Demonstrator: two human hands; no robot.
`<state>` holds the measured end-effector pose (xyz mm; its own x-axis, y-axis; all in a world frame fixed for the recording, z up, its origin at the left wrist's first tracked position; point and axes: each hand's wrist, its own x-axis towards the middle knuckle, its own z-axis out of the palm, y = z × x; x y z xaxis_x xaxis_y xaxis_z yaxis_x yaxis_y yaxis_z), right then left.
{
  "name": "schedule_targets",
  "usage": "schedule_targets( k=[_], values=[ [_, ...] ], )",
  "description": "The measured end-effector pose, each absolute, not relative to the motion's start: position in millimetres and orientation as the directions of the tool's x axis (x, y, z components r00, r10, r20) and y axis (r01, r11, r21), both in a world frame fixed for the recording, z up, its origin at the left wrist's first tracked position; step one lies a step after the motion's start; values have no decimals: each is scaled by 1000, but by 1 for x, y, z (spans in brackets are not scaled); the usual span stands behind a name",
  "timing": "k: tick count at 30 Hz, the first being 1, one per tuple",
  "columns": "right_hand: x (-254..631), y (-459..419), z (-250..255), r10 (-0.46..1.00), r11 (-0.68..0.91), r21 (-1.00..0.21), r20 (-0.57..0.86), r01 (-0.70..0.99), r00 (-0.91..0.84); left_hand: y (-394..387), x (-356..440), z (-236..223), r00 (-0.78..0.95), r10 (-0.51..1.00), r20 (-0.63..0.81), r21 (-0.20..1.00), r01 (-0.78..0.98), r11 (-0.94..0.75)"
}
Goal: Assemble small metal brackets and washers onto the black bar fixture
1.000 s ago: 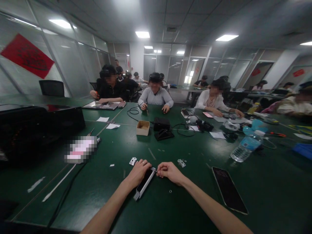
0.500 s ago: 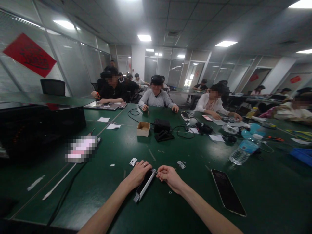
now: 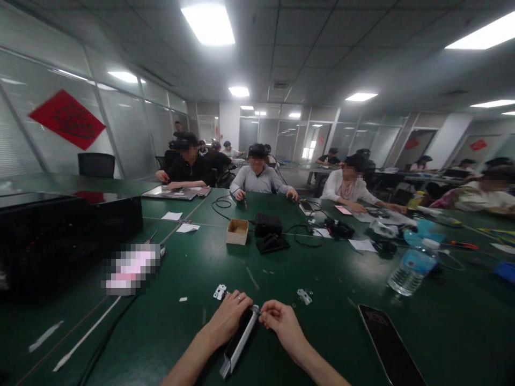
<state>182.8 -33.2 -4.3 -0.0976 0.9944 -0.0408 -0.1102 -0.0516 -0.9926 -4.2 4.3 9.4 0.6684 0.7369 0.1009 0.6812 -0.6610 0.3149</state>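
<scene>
A long bar-shaped piece (image 3: 243,343), silver along one side and dark on top, lies slanted on the green table. My left hand (image 3: 231,317) is closed over its far half, covering part of it. At the far end of that piece, my right hand (image 3: 279,320) pinches with thumb and forefinger; whatever sits between the fingertips is too small to name. One small metal bracket (image 3: 220,292) rests just beyond my left hand. Another metal bracket (image 3: 304,296) lies past my right hand, with tiny rings around it.
A dark phone (image 3: 390,343) lies on the right, with a water bottle (image 3: 414,268) behind it. Ahead stand an open cardboard box (image 3: 237,232) and a black case (image 3: 268,225). A large black box (image 3: 68,236) fills the left. Several people sit across the table.
The view has tilted upward, so the table and my hands appear lower. Both hands keep the same hold at the bar-shaped piece, with little visible movement.
</scene>
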Motion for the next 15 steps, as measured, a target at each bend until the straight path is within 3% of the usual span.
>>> schedule_targets(
  k=[3, 8, 15],
  values=[
    [189, -27, 6, 977, 2, -1000, 1, 7, -212, 5, -4, 10, 677, 731, 84, 322, 676, -663],
    [198, -16, 31, 923, 25, -982, -49, 187, -382, 2, -4, 19, 682, 731, 20, 301, 694, -655],
    [205, -11, 63, 846, 311, -783, -30, 538, -532, -2, -2, 26, 683, 731, -3, 308, 696, -649]
  ],
)
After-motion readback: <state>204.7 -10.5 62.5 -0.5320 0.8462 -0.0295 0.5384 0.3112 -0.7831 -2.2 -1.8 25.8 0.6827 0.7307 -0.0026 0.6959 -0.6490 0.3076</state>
